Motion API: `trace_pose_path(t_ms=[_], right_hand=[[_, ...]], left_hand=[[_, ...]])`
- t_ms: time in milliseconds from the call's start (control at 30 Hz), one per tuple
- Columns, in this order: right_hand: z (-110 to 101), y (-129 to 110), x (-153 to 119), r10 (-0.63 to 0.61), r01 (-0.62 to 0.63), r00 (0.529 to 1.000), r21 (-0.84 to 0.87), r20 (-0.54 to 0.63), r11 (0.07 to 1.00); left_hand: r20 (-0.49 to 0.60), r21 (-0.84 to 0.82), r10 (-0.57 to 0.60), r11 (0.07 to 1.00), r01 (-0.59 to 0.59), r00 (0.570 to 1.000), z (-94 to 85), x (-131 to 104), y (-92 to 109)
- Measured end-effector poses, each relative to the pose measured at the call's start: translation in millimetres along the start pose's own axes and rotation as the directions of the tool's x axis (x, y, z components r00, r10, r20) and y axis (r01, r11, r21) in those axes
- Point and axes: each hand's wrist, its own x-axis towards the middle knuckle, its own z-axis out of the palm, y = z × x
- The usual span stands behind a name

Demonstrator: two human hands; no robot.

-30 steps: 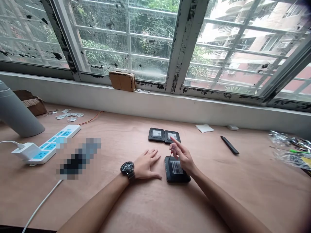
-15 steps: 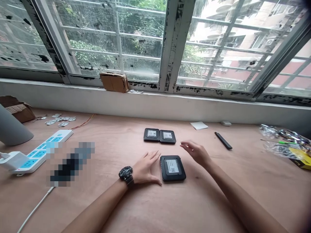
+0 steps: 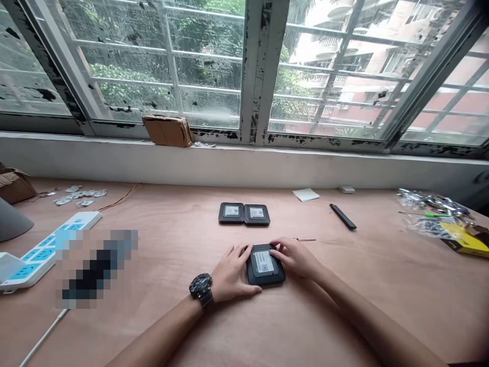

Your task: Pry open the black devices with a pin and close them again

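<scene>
A black square device (image 3: 263, 262) with a white label lies on the wooden table between my hands. My left hand (image 3: 234, 272), with a black watch (image 3: 201, 286) on its wrist, rests at the device's left side, thumb and fingers spread along its edge. From the right, my right hand (image 3: 296, 256) touches the device's upper right corner with bent fingers. Farther back, two similar black devices (image 3: 231, 213) (image 3: 256, 214) lie side by side. A thin red object (image 3: 305, 239) lies just beyond my right hand.
To the left are a white power strip (image 3: 49, 252), a blurred-out item and a grey object. Toward the right lie a black bar (image 3: 343, 216), a white pad (image 3: 305, 194), plastic bags and a yellow box (image 3: 466, 239). A windowsill runs behind.
My right hand has moved left and down onto the device's corner. My left hand now touches its left edge. The thin red object has come into sight. The whole view has shifted slightly.
</scene>
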Motion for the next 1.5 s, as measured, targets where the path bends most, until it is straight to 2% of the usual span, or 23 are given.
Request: trace_pose_path(t_ms=[167, 367, 700, 967, 1233, 1367, 1500], right_hand=[[-3.0, -7.8, 11.3, 0.092, -0.094, 0.993, 0.026, 0.078, 0.995], [-5.8, -15.7, 24.8, 0.074, -0.067, 0.992, -0.073, 0.1, 0.995], [5.0, -13.8, 24.1, 0.037, -0.027, 0.998, -0.163, 0.057, 0.986], [21.6, -17.8, 34.9, 0.001, 0.016, 0.999, -0.321, 0.053, 0.947], [31.6, -6.7, 34.7, -0.007, 0.01, 1.0, -0.317, 0.011, 0.948], [31.6, -6.5, 34.9, 0.022, -0.016, 1.0, -0.315, 0.013, 0.949], [28.5, -11.2, 35.7, 0.013, -0.009, 1.0, -0.24, 0.018, 0.971]], left_hand=[[-0.018, -0.016, 0.002, 1.0, -0.003, 1.0, 1.0, -0.3, -3.3], [-0.007, -0.062, -0.011, 0.998, 0.01, 1.0, -2.3, 0.6, -1.3], [-0.028, -0.052, -0.01, 0.999, 0.008, 1.0, 0.3, -0.5, -3.0], [-0.012, -0.061, -0.025, 0.998, 0.025, 1.0, -1.4, 2.0, -1.5], [-0.019, -0.09, -0.01, 0.996, 0.008, 1.0, 5.3, 1.2, -8.2], [-0.011, -0.095, -0.018, 0.995, 0.017, 1.0, 4.8, 3.2, -9.6], [-0.004, -0.084, -0.033, 0.996, 0.033, 0.999, 2.4, 4.6, -8.3]])
